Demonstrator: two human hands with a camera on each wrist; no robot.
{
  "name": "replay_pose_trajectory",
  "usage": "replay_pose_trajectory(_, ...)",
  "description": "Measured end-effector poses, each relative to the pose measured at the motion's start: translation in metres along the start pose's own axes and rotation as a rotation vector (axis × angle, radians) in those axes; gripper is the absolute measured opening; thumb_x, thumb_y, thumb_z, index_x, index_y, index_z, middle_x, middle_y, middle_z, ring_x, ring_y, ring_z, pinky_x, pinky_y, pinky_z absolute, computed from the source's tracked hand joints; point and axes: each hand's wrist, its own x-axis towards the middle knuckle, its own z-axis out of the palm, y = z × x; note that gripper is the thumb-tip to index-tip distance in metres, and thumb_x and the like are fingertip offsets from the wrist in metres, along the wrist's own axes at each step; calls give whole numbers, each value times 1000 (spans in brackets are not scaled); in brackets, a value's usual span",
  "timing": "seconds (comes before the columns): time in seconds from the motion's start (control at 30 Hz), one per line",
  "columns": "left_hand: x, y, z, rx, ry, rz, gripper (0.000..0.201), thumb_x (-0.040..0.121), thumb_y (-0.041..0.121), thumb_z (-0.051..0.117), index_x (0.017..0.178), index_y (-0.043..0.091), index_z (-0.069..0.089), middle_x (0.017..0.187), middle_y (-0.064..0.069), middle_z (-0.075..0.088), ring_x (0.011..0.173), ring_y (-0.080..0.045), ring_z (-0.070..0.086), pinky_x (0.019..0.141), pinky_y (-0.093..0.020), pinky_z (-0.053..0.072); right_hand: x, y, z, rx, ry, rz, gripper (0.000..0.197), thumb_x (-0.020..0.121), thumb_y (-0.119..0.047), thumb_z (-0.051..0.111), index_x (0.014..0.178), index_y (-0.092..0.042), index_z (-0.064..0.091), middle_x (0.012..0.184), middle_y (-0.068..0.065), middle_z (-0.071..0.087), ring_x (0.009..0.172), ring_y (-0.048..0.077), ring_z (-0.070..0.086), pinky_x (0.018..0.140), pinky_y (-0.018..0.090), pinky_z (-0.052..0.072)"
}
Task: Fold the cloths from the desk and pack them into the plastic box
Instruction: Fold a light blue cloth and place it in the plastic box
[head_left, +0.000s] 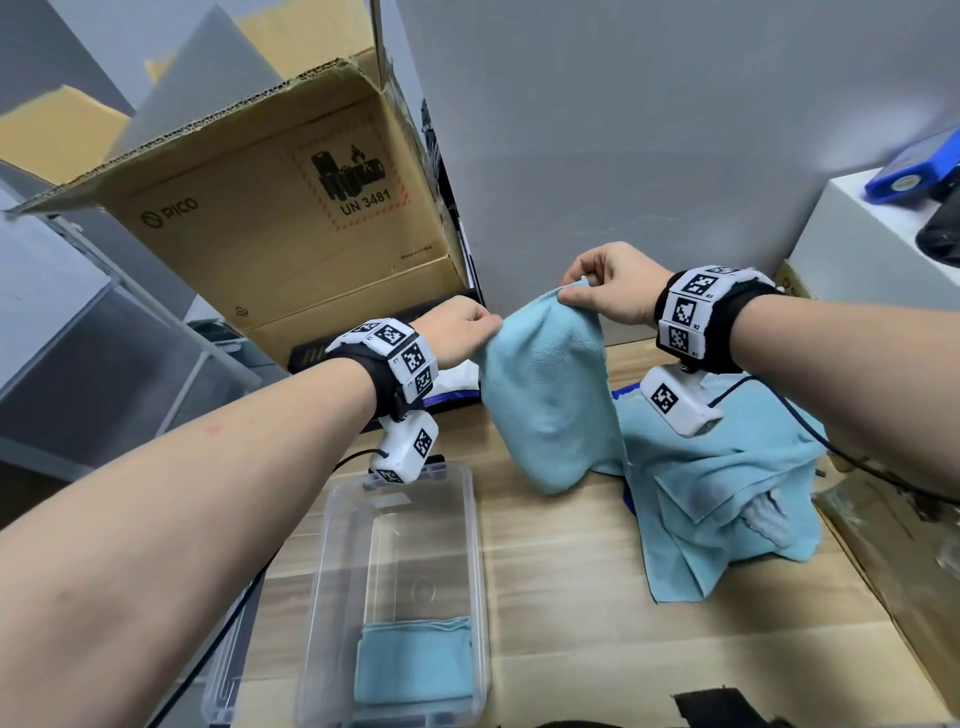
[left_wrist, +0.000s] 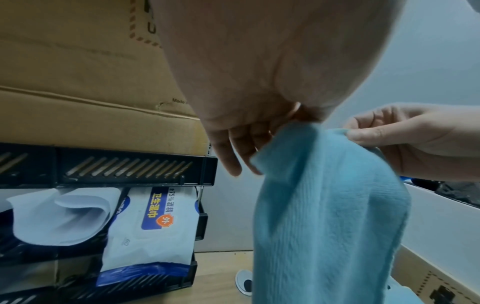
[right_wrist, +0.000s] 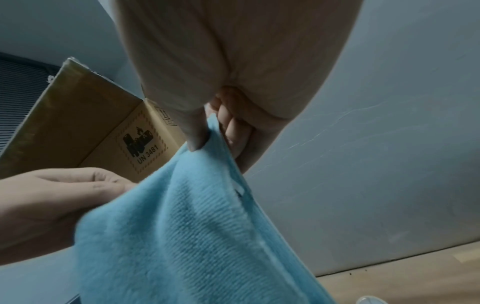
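A light blue cloth (head_left: 545, 395) hangs doubled over above the wooden desk (head_left: 561, 582), held up by both hands. My left hand (head_left: 462, 332) pinches its left top corner, and my right hand (head_left: 608, 291) pinches the right top corner. The same cloth (left_wrist: 330, 205) fills the lower right of the left wrist view, and the cloth (right_wrist: 182, 236) hangs below my right hand's fingers (right_wrist: 228, 125). More blue cloths (head_left: 722, 488) lie crumpled on the desk to the right. The clear plastic box (head_left: 480, 519) stands open at the front left with one folded blue cloth (head_left: 415, 665) inside.
A big open cardboard box (head_left: 270, 218) stands at the back left on a black tray rack (left_wrist: 135, 170) that holds a pack of wet wipes (left_wrist: 153, 228). A white box (head_left: 862, 244) with a blue device (head_left: 914, 166) sits at the right. A grey wall (head_left: 649, 130) is behind.
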Motion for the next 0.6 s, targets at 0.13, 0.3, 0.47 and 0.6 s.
replay_pose_trajectory(0.13, -7, -2, -5, -55, 168, 14, 57, 95, 52, 51, 60, 7, 51, 54, -4, 41, 52, -18, 32, 48, -24, 27, -1, 2, 0, -15, 42, -1, 11, 86, -24, 72, 80, -17, 66, 61, -1, 50, 56, 12, 42, 58, 23, 37)
replay_pose_trajectory(0.3, -9, -4, -16, -109, 324, 132, 55, 79, 48, 75, 57, 10, 41, 53, 0, 27, 49, -12, 23, 46, -24, 22, 1, 6, 1, 78, 62, -2, 25, 83, -29, 75, 67, -19, 60, 62, 1, 52, 63, 16, 45, 66, 28, 39)
replay_pose_trajectory(0.47, -13, -13, -26, -27, 279, 145, 46, 65, 37, 89, 62, 10, 52, 51, 2, 42, 40, -4, 33, 43, -18, 29, 2, 15, -3, 116, 89, 1, 20, 82, -29, 76, 69, -16, 69, 68, 5, 62, 67, 16, 55, 77, 41, 55)
replay_pose_trajectory(0.6, -14, -14, -28, -68, 296, 95, 34, 66, 29, 89, 67, 6, 64, 56, 1, 55, 43, -2, 45, 47, -15, 38, 0, 16, -6, 193, 112, 56, 14, 81, -20, 78, 73, -11, 71, 67, 5, 64, 69, 17, 60, 80, 44, 58)
